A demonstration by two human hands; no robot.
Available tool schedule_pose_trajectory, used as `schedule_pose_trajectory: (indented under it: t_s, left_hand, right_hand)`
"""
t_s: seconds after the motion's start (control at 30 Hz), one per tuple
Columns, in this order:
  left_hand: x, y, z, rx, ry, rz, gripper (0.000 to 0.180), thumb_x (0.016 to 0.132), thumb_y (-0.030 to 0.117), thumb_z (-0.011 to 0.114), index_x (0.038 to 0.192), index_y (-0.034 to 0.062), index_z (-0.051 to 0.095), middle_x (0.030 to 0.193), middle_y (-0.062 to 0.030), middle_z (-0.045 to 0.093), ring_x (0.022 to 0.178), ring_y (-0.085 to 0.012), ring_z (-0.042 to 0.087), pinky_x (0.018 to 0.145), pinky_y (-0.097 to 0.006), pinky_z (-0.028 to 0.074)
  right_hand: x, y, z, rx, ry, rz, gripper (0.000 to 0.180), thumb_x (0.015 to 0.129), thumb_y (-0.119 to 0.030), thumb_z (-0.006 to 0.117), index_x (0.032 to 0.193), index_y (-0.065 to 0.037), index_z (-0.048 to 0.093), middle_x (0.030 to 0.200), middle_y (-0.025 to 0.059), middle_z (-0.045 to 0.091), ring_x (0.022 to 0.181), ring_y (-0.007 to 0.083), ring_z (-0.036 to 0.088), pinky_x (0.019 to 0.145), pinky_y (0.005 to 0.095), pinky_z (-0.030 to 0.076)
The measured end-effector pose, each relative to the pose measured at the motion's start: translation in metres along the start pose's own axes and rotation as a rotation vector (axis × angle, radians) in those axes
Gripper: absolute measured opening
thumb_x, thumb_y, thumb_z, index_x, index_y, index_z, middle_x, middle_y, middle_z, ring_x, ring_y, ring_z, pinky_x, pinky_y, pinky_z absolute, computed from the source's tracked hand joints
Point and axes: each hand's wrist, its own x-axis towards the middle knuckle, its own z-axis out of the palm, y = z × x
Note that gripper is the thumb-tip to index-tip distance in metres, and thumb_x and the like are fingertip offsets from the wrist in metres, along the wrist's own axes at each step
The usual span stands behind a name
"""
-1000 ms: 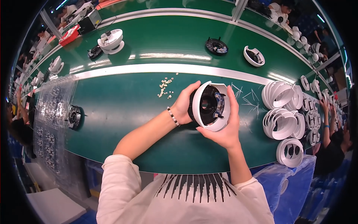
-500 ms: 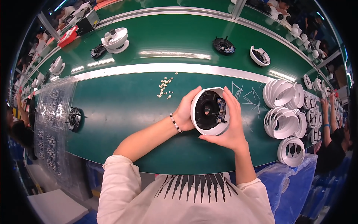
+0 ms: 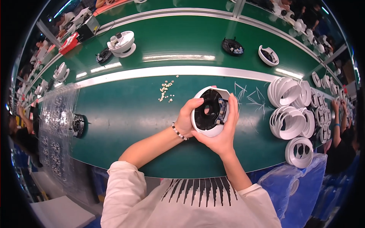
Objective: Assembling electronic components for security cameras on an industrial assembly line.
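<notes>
Between my two hands, above the green workbench, is a white round plastic housing (image 3: 212, 131) with a black disc-shaped insert (image 3: 205, 117) inside it. The insert has a round hole at its centre, and a small blue circuit board (image 3: 222, 108) sits along its right side. My left hand (image 3: 187, 118) grips the housing from the left, its thumb on the upper left rim; a beaded bracelet circles that wrist. My right hand (image 3: 224, 135) wraps the right and lower side, fingers along the outer wall. The fingertips behind the housing are mostly hidden.
Small pale connectors (image 3: 165, 90) lie beyond my hands. Thin white strips (image 3: 251, 99) are scattered to the right, near stacked white rings (image 3: 283, 93). At left are clear plastic trays (image 3: 57, 125) and a black round part (image 3: 79, 125). Behind runs a green conveyor (image 3: 178, 38) carrying housings.
The housing has shifted slightly left and turned a little. My left thumb has come onto its rim, and my right hand has slid lower and left around it. Parts on the conveyor moved slightly right.
</notes>
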Motion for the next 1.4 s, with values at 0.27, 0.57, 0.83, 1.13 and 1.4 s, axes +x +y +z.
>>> schedule_pose_trajectory:
  t_s: [0.27, 0.57, 0.83, 1.13, 1.4]
  left_hand:
    - [0.051, -0.023, 0.019, -0.093, 0.285, 0.104, 0.044, 0.078, 0.034, 0.043, 0.109, 0.0046, 0.049, 0.103, -0.0124, 0.056, 0.095, -0.0236, 0.054, 0.086, -0.037, 0.043]
    - [0.163, 0.047, -0.069, 0.125, 0.499, 0.306, 0.040, 0.084, 0.030, 0.035, 0.109, 0.0021, 0.047, 0.109, -0.0136, 0.054, 0.102, -0.0262, 0.052, 0.092, -0.041, 0.039]
    - [0.274, 0.069, -0.119, 0.324, 0.853, 0.443, 0.025, 0.079, 0.018, 0.049, 0.093, -0.0026, 0.054, 0.088, -0.0106, 0.057, 0.081, -0.0207, 0.057, 0.071, -0.032, 0.046]
    - [0.311, 0.070, -0.010, 1.742, 0.204, 1.270, 0.018, 0.067, 0.008, 0.056, 0.085, 0.0058, 0.060, 0.089, -0.0116, 0.061, 0.087, -0.0283, 0.057, 0.080, -0.036, 0.043]
    - [0.414, -0.053, -0.004, 2.177, 0.514, -0.101, 0.048, 0.073, 0.030, 0.062, 0.111, 0.0049, 0.045, 0.113, -0.0150, 0.049, 0.110, -0.0295, 0.045, 0.086, -0.043, 0.041]
  right_hand:
    - [0.011, 0.037, -0.037, -0.017, 0.010, -0.017, 0.107, 0.052, -0.044, 0.078, 0.131, 0.000, 0.019, 0.137, 0.0237, 0.015, 0.126, 0.0394, 0.013, 0.101, 0.0470, 0.015]
    - [-0.026, 0.082, -0.200, -0.546, 0.673, 0.186, 0.036, 0.065, 0.000, 0.066, 0.099, -0.001, 0.056, 0.097, 0.0118, 0.055, 0.088, 0.0236, 0.053, 0.073, 0.0305, 0.043]
    - [-0.003, 0.134, -0.243, -0.760, 0.596, 0.236, 0.025, 0.066, -0.002, 0.064, 0.091, -0.004, 0.061, 0.101, 0.0090, 0.057, 0.092, 0.0273, 0.052, 0.077, 0.0342, 0.041]
    - [0.000, 0.133, -0.245, -0.647, 0.700, 0.046, 0.013, 0.066, 0.009, 0.061, 0.077, 0.002, 0.060, 0.076, 0.0123, 0.060, 0.069, 0.0244, 0.057, 0.065, 0.0302, 0.046]
    - [-0.018, 0.146, -0.228, -0.571, 0.823, -0.257, 0.014, 0.071, 0.005, 0.058, 0.084, 0.003, 0.053, 0.078, 0.0144, 0.056, 0.066, 0.0262, 0.056, 0.057, 0.0310, 0.048]
